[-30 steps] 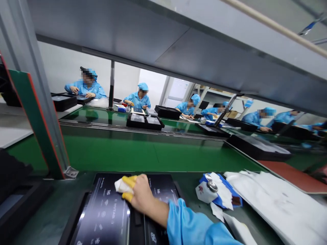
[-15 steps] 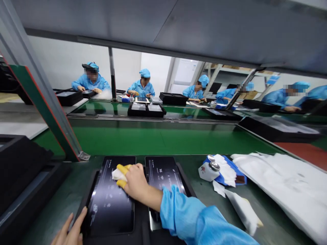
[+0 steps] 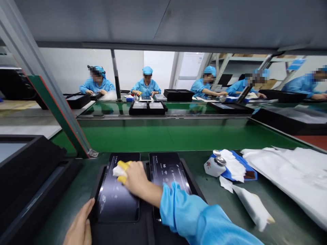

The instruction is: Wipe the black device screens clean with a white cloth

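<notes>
My right hand (image 3: 135, 177), with yellow finger cots on some fingertips, pinches a folded white wipe (image 3: 118, 171) against the screen of the left tablet (image 3: 119, 207). This tablet lies face up in a black foam tray (image 3: 122, 233). Beside it in the same tray rests a second tablet (image 3: 166, 163), its lower part hidden by my right forearm and blue sleeve. My left hand (image 3: 80, 223) is open at the tray's left edge, fingers stretched along it, appearing to touch the side.
Right of the tray stand a white dispenser bottle (image 3: 214, 166) with metal caps, a blue box (image 3: 249, 173) of wipes, a crumpled wipe (image 3: 252, 206) and white sheeting (image 3: 288, 173). Black trays (image 3: 28, 190) are stacked left. A slanted metal post (image 3: 58, 102) rises there. Several co-workers sit opposite.
The view has levelled and shifted a little. My right hand still holds the wipe on the left tablet's upper part. My left hand's fingers are closer together at the tray's edge.
</notes>
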The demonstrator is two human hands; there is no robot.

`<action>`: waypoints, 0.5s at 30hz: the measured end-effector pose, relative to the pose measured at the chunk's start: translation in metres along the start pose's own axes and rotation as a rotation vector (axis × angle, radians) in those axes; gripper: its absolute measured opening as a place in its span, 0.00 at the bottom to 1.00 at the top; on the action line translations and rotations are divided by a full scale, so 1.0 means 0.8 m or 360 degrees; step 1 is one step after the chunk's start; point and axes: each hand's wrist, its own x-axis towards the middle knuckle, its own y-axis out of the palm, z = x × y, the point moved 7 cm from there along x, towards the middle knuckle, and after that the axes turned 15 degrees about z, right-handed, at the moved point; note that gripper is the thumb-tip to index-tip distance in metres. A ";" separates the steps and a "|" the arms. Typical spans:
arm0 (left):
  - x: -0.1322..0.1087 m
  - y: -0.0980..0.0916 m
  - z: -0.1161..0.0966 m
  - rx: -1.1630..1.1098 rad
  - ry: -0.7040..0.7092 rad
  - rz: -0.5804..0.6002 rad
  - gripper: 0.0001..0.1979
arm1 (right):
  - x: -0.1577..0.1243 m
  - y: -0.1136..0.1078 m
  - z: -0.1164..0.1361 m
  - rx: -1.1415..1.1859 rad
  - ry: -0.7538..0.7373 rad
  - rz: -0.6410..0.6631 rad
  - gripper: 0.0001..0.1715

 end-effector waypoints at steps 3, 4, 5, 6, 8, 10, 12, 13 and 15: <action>0.000 0.007 0.001 0.0055 0.0003 0.0040 0.25 | 0.025 -0.040 -0.043 0.0074 0.0349 -0.0035 0.27; 0.000 0.010 0.001 0.0070 0.0010 0.0044 0.25 | 0.023 -0.036 -0.042 0.0065 0.0368 -0.0022 0.26; -0.001 0.013 0.001 0.0084 0.0018 0.0052 0.25 | 0.016 -0.023 -0.033 0.0040 0.0320 0.0000 0.26; -0.002 0.015 0.002 0.0094 0.0021 0.0057 0.25 | 0.004 -0.004 -0.017 0.0013 0.0211 0.0022 0.26; -0.003 0.020 0.007 0.0093 0.0019 0.0066 0.25 | -0.028 0.041 0.024 -0.0033 -0.0148 0.0067 0.27; -0.004 0.026 0.016 0.0068 0.0043 0.0100 0.24 | -0.054 0.075 0.054 -0.0032 -0.0489 0.0123 0.25; -0.004 0.031 0.025 0.0041 0.0091 0.0145 0.23 | -0.050 0.077 0.051 -0.0029 -0.0543 0.0145 0.26; -0.004 0.033 0.029 0.0018 0.0106 0.0166 0.23 | -0.034 0.064 0.036 -0.0037 -0.0440 0.0137 0.26; -0.004 0.037 0.038 -0.0049 0.0101 0.0184 0.23 | 0.015 0.019 -0.008 -0.0055 -0.0074 0.0075 0.27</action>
